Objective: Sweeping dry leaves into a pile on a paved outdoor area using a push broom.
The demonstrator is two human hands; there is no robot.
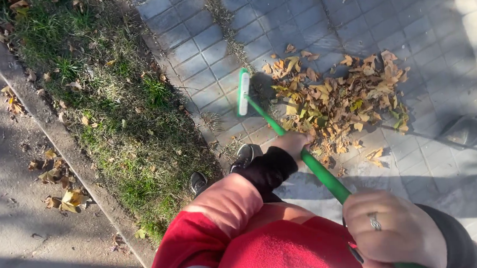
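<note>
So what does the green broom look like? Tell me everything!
The broom has a long, thin, bright green handle that looks like plastic or painted metal, and a green head with pale bristles. It slants from the lower right up to the head, which rests on the grey paving stones next to the pile of dry leaves. The left hand grips the handle partway down, and the right hand, wearing a ring, grips it near the top end.

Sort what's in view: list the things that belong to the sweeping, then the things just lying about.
In use:
- green broom, held by left hand and right hand
- pile of dry leaves on the paving
- dustpan beside the pile

Just lying about:
- loose leaves on the roadway
- grass strip
- curb
</note>
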